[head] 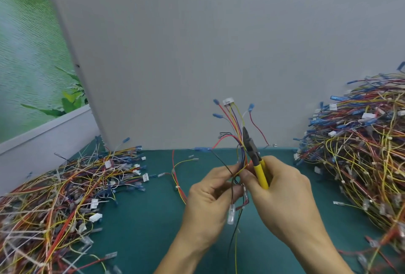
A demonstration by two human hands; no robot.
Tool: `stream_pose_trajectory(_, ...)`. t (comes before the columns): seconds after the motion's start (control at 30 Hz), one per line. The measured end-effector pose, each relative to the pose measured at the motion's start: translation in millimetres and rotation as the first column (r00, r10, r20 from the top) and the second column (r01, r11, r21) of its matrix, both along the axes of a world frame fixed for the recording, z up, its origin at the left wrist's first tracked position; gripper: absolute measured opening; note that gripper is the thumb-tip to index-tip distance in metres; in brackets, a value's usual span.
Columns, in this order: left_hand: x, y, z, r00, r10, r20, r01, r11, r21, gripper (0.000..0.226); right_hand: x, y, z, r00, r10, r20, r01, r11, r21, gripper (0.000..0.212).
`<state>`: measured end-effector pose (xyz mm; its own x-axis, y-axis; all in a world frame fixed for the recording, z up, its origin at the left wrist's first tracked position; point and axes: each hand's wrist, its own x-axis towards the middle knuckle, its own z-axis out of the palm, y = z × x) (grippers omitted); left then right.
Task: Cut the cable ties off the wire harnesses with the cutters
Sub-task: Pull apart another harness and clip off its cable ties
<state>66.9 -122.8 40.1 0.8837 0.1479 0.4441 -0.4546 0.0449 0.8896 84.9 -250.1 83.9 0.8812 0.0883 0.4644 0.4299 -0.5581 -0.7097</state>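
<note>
A wire harness (235, 129), pinched upright in the left hand (208, 197) above the centre of the green mat (153, 219), could lose a wire: the cutters (255, 159), gripped in the right hand (282, 190), lie tight against its strands (no clear gap shows between). Thin coloured wires fan to blue terminals (251, 106). Tangled piles (65, 186) sit left and right.

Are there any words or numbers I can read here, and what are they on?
No words, numbers or signs can be read in this picture.
cutters: plain yellow handles, no brand showing.
white connector atop the wire harness: too small and blurred to show any marking.
green leaf picture on the left: no writing.
</note>
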Motion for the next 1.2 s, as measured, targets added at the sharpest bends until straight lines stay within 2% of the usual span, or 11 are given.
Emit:
stream_pose_trajectory(0.1,-1,4,1,0.999,-0.034,0.001,0.034,0.994,0.1,0.051,6,-3,0,0.998,0.017,-0.067,-0.013,0.998,0.059,0.018)
stream_pose_trajectory(0.27,-3,8,-1,0.993,-0.101,-0.066,0.115,0.96,0.256,0.063,17,-8,-6,0.977,0.117,-0.178,-0.08,0.975,0.205,0.009)
stream_pose_trajectory(0.33,-1,8,-6,0.993,-0.041,-0.106,0.076,0.933,0.352,0.063,22,-10,-9,0.972,0.146,-0.185,-0.085,0.951,0.298,0.008)
stream_pose_trajectory(0.4,1,12,-13,0.988,0.079,-0.13,-0.008,0.88,0.474,0.065,27,-13,-10,0.966,0.165,-0.197,-0.057,0.885,0.462,0.01)
stream_pose_trajectory(0.47,4,19,-20,0.973,0.17,-0.154,-0.047,0.804,0.593,0.057,32,-17,-10,0.962,0.179,-0.207,-0.014,0.787,0.617,0.009)
stream_pose_trajectory(0.53,5,22,-26,0.966,0.208,-0.152,-0.048,0.727,0.685,0.041,37,-21,-10,0.962,0.179,-0.206,0.025,0.695,0.719,0.009)
stream_pose_trajectory(0.6,5,23,-30,0.965,0.218,-0.143,-0.05,0.694,0.718,0.032,41,-24,-9,0.971,0.14,-0.194,0.064,0.63,0.774,0.01)
stream_pose_trajectory(0.7,7,24,-36,0.96,0.256,-0.115,-0.081,0.647,0.758,0.027,44,-27,-7,0.989,0.073,-0.13,0.066,0.568,0.82,0.015)
stream_pose_trajectory(0.87,11,27,-45,0.95,0.3,-0.092,-0.088,0.537,0.839,0.02,45,-31,-7,0.999,-0.001,-0.033,0.029,0.55,0.835,0.018)
stream_pose_trajectory(1.07,11,26,-45,0.946,0.309,-0.103,-0.034,0.407,0.913,0.03,48,-41,-6,0.997,-0.078,0.014,0.034,0.577,0.816,0.014)
stream_pose_trajectory(1.2,11,29,-43,0.929,0.354,-0.111,-0.011,0.325,0.946,0.026,51,-47,-6,0.993,-0.119,0.023,0.054,0.605,0.794,0.017)
